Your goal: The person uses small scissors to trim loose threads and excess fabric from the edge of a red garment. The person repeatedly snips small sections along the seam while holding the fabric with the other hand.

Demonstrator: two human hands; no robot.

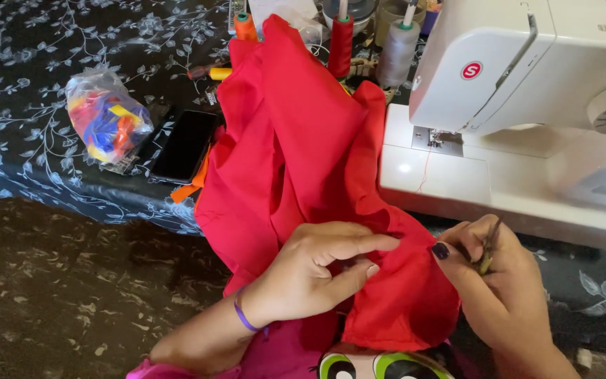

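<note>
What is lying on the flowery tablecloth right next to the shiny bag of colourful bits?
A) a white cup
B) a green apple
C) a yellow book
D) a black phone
D: a flat black phone with a dark screen lies on the dark flowery tablecloth, just right of the clear plastic bag of colourful scraps and left of the red fabric.

A white sewing machine [527,105] fills the upper right of the frame; just left of it, at the top edge, stand thread spools: red [341,45], grey [397,52], orange [245,27]; a black phone [185,145] lies left of centre on the dark floral cloth [29,91]; beside it, upper left, a clear bag of coloured scraps [106,116]; a yellow-handled tool [212,72] sits above the phone; brown speckled floor [57,295] spreads across the lower left.
</note>
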